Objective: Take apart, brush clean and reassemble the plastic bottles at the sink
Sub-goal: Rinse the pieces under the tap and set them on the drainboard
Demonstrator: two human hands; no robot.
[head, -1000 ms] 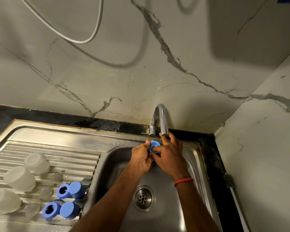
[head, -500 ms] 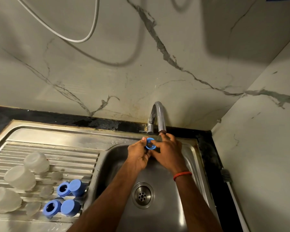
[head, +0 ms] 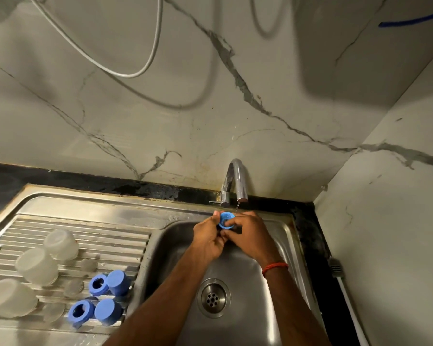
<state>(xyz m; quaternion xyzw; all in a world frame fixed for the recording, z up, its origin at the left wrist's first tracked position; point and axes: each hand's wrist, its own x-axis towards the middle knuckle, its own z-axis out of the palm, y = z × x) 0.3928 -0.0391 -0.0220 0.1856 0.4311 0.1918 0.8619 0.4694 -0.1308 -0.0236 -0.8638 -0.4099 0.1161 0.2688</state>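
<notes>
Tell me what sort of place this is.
Probably a home kitchen: a stainless steel sink with ribbed drainboard, a curved tap before a marble-look wall, and clear bottles resting on the drainboard. The left hand and right hand hold a blue cap below the tap.

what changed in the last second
The blue cap was turned a little, so its opening faces differently now. The left hand and right hand still hold it under the tap. Nothing was let go. The loose caps and clear bottles are unmoved.
</notes>
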